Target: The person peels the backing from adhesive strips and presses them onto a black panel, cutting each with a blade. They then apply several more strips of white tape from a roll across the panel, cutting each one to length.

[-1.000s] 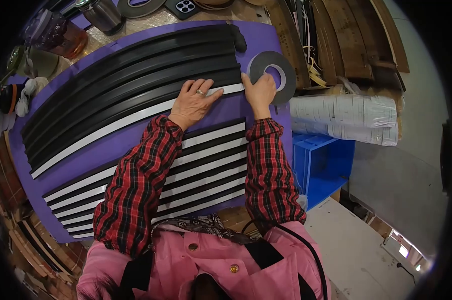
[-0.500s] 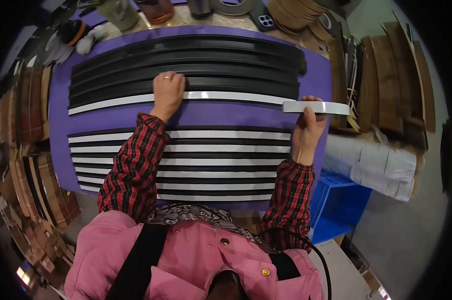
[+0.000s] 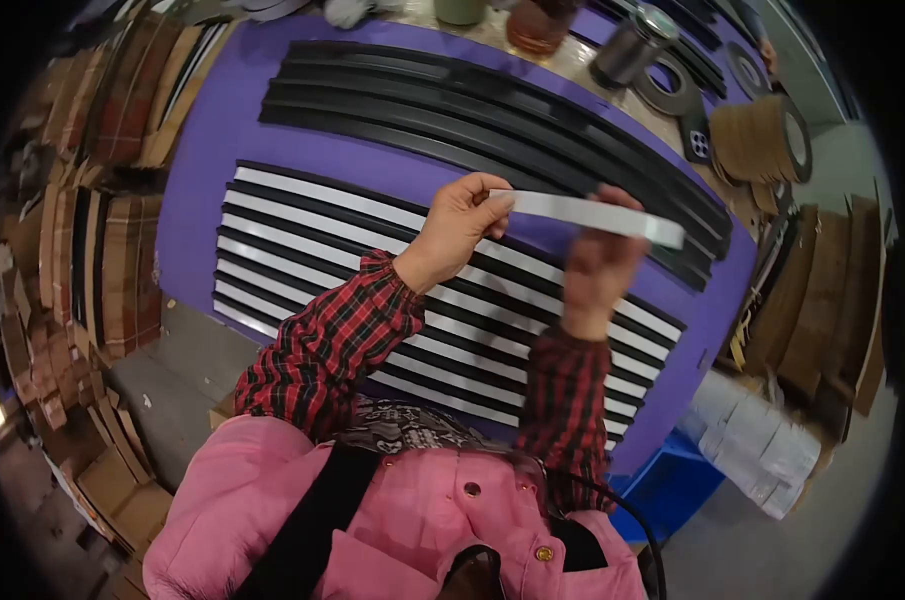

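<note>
My left hand [image 3: 454,228] pinches the free end of a white tape strip [image 3: 562,208], held above the black strips. My right hand [image 3: 602,262], smeared by motion, is closed around the tape roll at the strip's other end. Black strips faced with white tape [image 3: 307,193] lie in several parallel rows on the purple table [image 3: 207,95], below and around my hands. Beyond my hands, plain black strips [image 3: 402,110] lie side by side on the same table.
A metal cup [image 3: 624,50], a grey tape roll [image 3: 664,85] and a large brown roll [image 3: 747,140] stand at the far edge. A blue crate [image 3: 677,490] sits by the right near edge. Stacked cardboard [image 3: 132,250] is at the left. Part of another person shows at the top right.
The view has turned. My left hand has left the far strips and taken hold of the tape's end. My right hand has moved closer with the roll. One more taped strip lies in the near group.
</note>
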A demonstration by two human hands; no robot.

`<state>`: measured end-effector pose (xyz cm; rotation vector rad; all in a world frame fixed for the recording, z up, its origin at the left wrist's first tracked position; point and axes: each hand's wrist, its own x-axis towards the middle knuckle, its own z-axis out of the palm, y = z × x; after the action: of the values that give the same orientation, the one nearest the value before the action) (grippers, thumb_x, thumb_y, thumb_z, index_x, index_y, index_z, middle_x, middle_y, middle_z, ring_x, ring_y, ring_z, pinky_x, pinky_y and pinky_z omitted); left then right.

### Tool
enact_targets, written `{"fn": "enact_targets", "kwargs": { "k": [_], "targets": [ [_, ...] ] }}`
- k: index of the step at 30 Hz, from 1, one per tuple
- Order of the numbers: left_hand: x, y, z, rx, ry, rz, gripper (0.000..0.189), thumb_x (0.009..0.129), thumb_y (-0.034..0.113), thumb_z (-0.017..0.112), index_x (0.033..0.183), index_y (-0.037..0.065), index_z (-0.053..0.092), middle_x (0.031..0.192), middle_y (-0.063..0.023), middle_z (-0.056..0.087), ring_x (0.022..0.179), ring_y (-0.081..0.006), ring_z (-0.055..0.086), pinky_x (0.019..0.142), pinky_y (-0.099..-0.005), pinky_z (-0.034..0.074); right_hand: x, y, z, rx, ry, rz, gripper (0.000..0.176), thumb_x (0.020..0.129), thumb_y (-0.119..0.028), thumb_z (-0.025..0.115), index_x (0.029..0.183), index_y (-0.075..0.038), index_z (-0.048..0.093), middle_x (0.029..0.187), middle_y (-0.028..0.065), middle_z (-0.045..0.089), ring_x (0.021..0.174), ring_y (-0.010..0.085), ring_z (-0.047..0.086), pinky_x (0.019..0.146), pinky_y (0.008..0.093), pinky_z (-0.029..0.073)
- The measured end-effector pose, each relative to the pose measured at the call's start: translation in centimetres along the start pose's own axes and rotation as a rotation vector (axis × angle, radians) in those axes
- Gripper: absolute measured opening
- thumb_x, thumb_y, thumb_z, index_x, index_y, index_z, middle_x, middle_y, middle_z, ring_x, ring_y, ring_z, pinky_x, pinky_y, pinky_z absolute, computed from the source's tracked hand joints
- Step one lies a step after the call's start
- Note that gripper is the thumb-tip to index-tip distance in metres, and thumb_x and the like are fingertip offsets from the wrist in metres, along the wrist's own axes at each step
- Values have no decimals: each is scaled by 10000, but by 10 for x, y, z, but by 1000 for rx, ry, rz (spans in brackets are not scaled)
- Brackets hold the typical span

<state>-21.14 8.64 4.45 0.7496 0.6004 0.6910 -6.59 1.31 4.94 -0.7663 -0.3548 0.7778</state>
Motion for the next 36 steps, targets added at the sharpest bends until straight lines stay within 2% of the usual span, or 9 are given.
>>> {"fn": "enact_targets", "kwargs": {
  "k": [2,5,8,10,14,25,27,33,36],
  "targets": [
    [-3,37,-62,240,184,8,122,800,108,548,879,15,555,680,-4,520,592,-69,485,544,-184,414,4,-45,-20,177,-55,-46,498,725,-442,577,1006,-33,534,1039,122,522,1002,236,479,919,370,351],
    [1,96,-192,549,510,21,151,779,115,565,878,2,574,664,-8,530,588,-73,503,525,-189,426,18,-95,-84,215,-23,-69,444,726,-376,610,953,1,543,999,113,550,910,245,529,880,397,391],
    [11,142,-258,708,610,37,159,771,106,568,879,-10,576,689,-13,539,602,-84,522,532,-200,443,32,-83,-119,-527,546,-69,366,738,-210,631,987,29,509,935,109,555,861,204,536,794,305,447],
    [23,158,-277,788,662,-9,134,756,100,580,840,-5,582,717,-13,547,619,-82,513,563,-205,431,35,-56,-136,-1123,465,-188,457,721,-194,654,1064,32,452,948,113,544,875,192,528,763,296,447],
    [42,166,-306,1016,679,-56,136,735,103,603,831,9,584,716,-9,548,640,-78,492,603,-199,399,40,-39,-130,-1671,330,-262,657,641,-257,722,1115,64,400,1026,165,520,921,241,518,802,316,417],
    [48,162,-389,1056,557,-57,147,752,163,596,841,46,604,704,41,532,615,-53,454,551,-183,363,47,-31,-145,-2025,324,-396,630,544,-458,709,824,54,472,779,238,531,753,402,500,670,455,383],
    [54,165,-426,1074,552,-27,190,742,184,622,862,37,605,753,24,558,664,-57,478,594,-187,384,46,-29,-137,-2084,322,-500,548,534,-408,725,734,29,462,712,194,512,703,377,492,620,442,375],
    [52,168,-399,1166,639,38,275,734,240,635,883,11,599,765,-9,573,701,-85,508,630,-211,403,42,-28,-127,-2163,302,-488,514,522,-332,747,779,30,488,726,140,524,731,300,503,709,370,360],
    [47,168,-375,1511,786,-22,344,731,292,626,872,-20,591,776,-59,589,721,-134,538,654,-244,418,41,-25,-130,-2149,274,-596,553,523,-331,746,830,40,474,777,149,524,741,297,502,713,369,362]
  ]
}}
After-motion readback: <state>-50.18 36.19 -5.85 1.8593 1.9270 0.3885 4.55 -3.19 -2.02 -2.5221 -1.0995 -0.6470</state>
